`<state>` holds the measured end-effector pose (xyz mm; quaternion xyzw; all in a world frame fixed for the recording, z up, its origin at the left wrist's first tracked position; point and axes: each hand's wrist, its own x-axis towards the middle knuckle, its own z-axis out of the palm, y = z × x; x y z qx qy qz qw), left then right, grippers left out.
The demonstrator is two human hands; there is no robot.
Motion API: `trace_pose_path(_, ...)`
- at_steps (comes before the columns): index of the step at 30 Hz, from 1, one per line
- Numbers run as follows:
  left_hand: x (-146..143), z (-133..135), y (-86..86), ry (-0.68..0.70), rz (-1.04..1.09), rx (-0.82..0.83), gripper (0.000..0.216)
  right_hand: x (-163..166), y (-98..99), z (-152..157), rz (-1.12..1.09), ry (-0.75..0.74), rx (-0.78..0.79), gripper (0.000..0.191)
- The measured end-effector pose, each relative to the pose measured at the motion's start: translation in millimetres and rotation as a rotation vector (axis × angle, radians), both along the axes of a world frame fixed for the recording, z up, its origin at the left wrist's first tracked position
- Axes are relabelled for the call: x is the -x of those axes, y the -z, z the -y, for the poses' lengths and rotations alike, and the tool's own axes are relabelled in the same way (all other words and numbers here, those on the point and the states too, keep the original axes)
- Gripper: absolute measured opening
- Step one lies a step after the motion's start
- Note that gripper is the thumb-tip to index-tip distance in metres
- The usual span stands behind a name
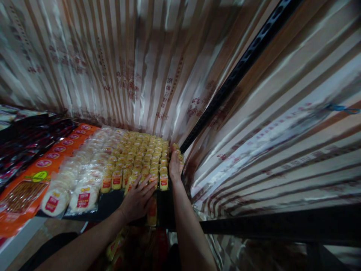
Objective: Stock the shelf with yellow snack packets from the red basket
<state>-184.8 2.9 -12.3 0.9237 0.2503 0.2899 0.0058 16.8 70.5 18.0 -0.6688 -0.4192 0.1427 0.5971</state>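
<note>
Rows of small yellow snack packets [141, 150] with red labels stand close together on a dark shelf [109, 205]. My left hand [139, 195] lies over the front of these rows, fingers spread and touching the packet fronts. At the right end of the rows, my right hand [175, 165] reaches in beside the black post, next to a few more yellow packets [180, 156]. Its fingers are partly hidden, and what they hold, if anything, does not show. A single yellow packet [152, 214] lies below my left hand at the shelf's front edge.
Left of the yellow rows are round white crackers in clear packs [81, 199], then orange snack bags [42, 169] and dark packages [25, 143]. A black perforated post [225, 86] slants up at right. Pleated printed sheeting [126, 56] hangs behind. A dark beam [282, 226] runs lower right.
</note>
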Motion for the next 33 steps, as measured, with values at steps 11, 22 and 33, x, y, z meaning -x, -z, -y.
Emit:
trace_pose_path(11, 1, 1, -1.2, 0.012, 0.027, 0.008, 0.036, 38, 28.6, 120, 0.427, 0.094, 0.199, 0.048)
trace_pose_path(22, 2, 2, -0.9, 0.014, 0.017, 0.013, 0.035, 47, 38.5, 103, 0.299, 0.142, 0.197, 0.041)
trace_pose_path(33, 1, 3, -1.7, 0.002, 0.044, 0.003, 0.034, 43, 46.7, 100, 0.428, 0.035, 0.176, 0.051)
